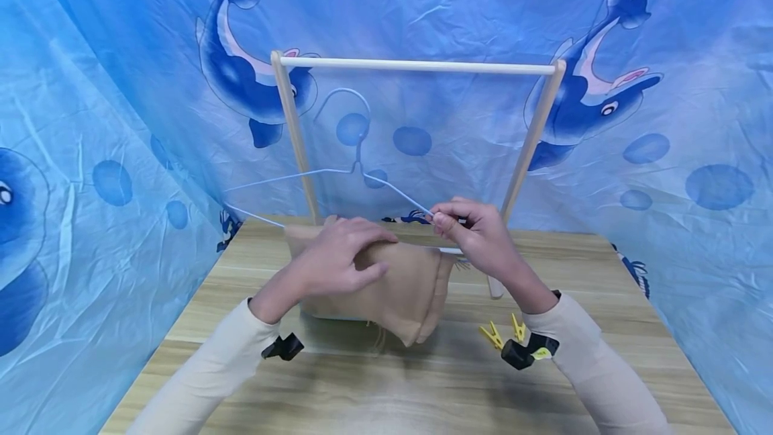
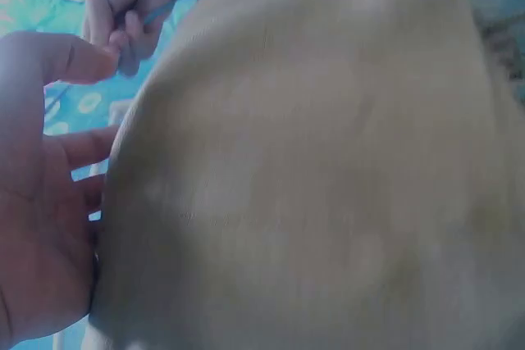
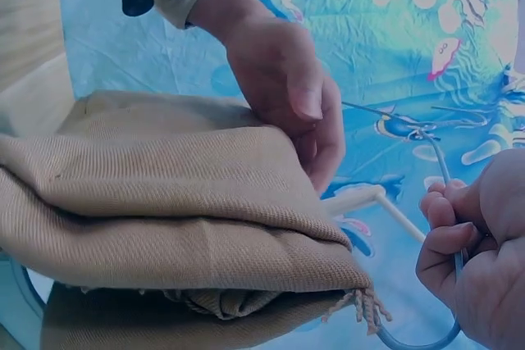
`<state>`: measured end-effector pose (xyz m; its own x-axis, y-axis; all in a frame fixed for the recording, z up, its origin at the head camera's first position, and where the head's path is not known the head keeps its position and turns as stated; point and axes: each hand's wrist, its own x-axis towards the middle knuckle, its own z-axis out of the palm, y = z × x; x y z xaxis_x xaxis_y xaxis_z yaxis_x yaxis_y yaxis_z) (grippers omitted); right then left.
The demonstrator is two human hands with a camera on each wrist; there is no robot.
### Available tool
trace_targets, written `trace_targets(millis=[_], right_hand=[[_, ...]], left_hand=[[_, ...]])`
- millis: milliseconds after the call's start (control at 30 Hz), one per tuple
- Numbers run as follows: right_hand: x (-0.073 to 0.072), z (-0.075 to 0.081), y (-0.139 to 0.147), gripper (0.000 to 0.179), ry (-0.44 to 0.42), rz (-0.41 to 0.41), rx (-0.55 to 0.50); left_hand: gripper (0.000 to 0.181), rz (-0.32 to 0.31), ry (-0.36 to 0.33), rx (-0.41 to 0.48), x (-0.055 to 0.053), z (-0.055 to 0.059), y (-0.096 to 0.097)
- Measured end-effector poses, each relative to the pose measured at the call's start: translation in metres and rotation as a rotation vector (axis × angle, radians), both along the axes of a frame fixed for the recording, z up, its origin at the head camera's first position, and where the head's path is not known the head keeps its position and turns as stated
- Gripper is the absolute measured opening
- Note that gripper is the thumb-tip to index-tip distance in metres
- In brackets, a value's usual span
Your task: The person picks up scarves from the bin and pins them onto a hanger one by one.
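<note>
A light blue wire hanger is held up in front of the rack, its hook at the top. My right hand pinches its right shoulder near the corner; the right wrist view shows the fingers curled round the wire. A folded tan cloth with fringed ends hangs over the hanger's lower part, hiding most of that bar. My left hand rests on the cloth's upper left, fingers relaxed and thumb apart. In the left wrist view, its fingers pass behind the cloth edge.
Behind the hanger stands a small rack with wooden posts and a white top bar. Yellow clothespins lie on the wooden table by my right wrist. Blue dolphin-print sheeting encloses the back and sides.
</note>
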<state>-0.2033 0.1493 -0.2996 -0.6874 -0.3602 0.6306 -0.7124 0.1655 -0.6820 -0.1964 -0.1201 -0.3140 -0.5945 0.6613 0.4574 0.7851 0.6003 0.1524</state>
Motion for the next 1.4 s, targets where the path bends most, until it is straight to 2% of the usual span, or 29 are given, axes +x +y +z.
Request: trace_targets(millis=[100,233,333,467,567,667,767,833,900,967,1067,1167,1267,1400], right_hand=[[0.0,0.002,-0.001,0.014,0.016,0.0,-0.004],[0.0,0.005,-0.003,0.014,0.037,0.005,-0.005],[0.001,0.006,-0.003,0.013,0.034,0.008,-0.007],[0.0,0.005,-0.004,0.013,0.029,0.003,0.001],[0.0,0.004,-0.004,0.013,0.018,0.002,0.008],[0.001,0.002,-0.005,0.013,0.001,0.015,0.007],[0.002,0.001,-0.006,0.013,-0.005,0.037,0.008],[0.002,0.0,-0.007,0.014,0.0,0.052,0.009],[0.002,0.001,-0.008,0.015,0.01,0.054,0.006],[0.003,0.002,-0.008,0.015,0.017,0.046,0.003],[0.003,0.004,-0.008,0.014,0.021,0.021,0.004],[0.003,0.006,-0.007,0.014,0.02,-0.006,0.007],[0.002,0.007,-0.007,0.014,0.017,-0.023,0.005],[0.002,0.007,-0.007,0.014,-0.001,-0.037,0.007]], left_hand=[[0.043,0.003,0.049,-0.022,0.0,0.001,0.011],[0.034,0.016,0.141,-0.032,-0.002,-0.001,0.021],[0.026,0.031,0.191,0.0,-0.003,-0.004,0.024],[0.02,0.039,0.263,0.088,-0.002,-0.007,0.027],[0.016,0.028,0.267,0.173,-0.003,-0.009,0.029],[0.013,0.023,0.235,0.291,-0.004,-0.01,0.03],[0.013,0.06,0.215,0.407,-0.006,-0.009,0.03],[0.013,0.086,0.197,0.442,-0.006,-0.008,0.03],[0.015,0.099,0.171,0.419,-0.006,-0.007,0.03],[0.018,0.093,0.133,0.357,-0.006,-0.007,0.029],[0.027,0.063,0.071,0.221,-0.006,-0.007,0.028],[0.034,0.018,0.057,0.083,-0.006,-0.007,0.027],[0.032,-0.041,0.105,0.029,-0.007,-0.009,0.026],[0.021,-0.097,0.2,0.095,-0.008,-0.011,0.024]])
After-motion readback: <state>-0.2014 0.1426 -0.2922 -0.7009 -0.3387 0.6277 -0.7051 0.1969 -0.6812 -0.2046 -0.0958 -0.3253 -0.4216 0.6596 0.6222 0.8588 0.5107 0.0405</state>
